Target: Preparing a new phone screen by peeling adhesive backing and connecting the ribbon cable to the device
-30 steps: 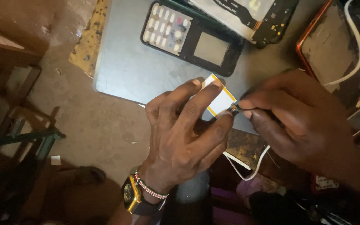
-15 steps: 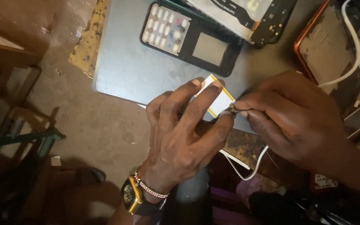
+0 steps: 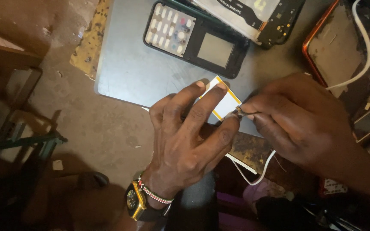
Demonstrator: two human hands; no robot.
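Note:
My left hand (image 3: pixel 191 132) grips a small white flat part with an orange edge (image 3: pixel 224 102), fingers curled over it above the front edge of a grey metal sheet (image 3: pixel 138 72). My right hand (image 3: pixel 298 117) pinches a thin metal-tipped tool (image 3: pixel 240 112) against the part's right edge; most of the tool is hidden by the fingers. The two hands touch at the part. A watch and a beaded bracelet sit on my left wrist.
A black keypad phone shell (image 3: pixel 193 38) lies on the sheet, with an opened phone body (image 3: pixel 262 17) behind it. An orange-rimmed tray (image 3: pixel 330 55) and white cables (image 3: pixel 365 51) sit at the right. A dirt floor and wooden frame (image 3: pixel 9 111) lie at left.
Both hands hold their place on the part; only slight shifts of fingers and camera.

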